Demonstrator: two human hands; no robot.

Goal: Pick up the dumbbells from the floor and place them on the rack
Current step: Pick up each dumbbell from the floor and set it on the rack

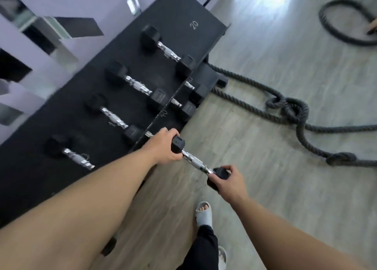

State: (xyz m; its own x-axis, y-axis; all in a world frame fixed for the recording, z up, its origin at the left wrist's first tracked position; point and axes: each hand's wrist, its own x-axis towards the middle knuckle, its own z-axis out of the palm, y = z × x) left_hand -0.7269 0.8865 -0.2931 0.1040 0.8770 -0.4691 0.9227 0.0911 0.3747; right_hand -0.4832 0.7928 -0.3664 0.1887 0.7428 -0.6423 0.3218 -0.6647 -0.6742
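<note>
A black hex dumbbell point(194, 161) with a chrome handle hangs in the air just off the front edge of the black rack point(179, 10). My left hand point(163, 146) grips its far head and my right hand point(230, 181) grips its near head. Several more dumbbells lie on the rack's top shelf, among them one at the far end point(167, 49), one in the middle point(137, 86) and one nearest me point(75, 153). On a lower shelf, the ends of two more dumbbells point(189, 104) stick out.
A thick dark battle rope point(293, 114) snakes over the wooden floor to the right of the rack, with a loop point(334, 22) at the far right. My sandalled foot point(203, 213) stands below the held dumbbell. Purple wall panels rise behind the rack.
</note>
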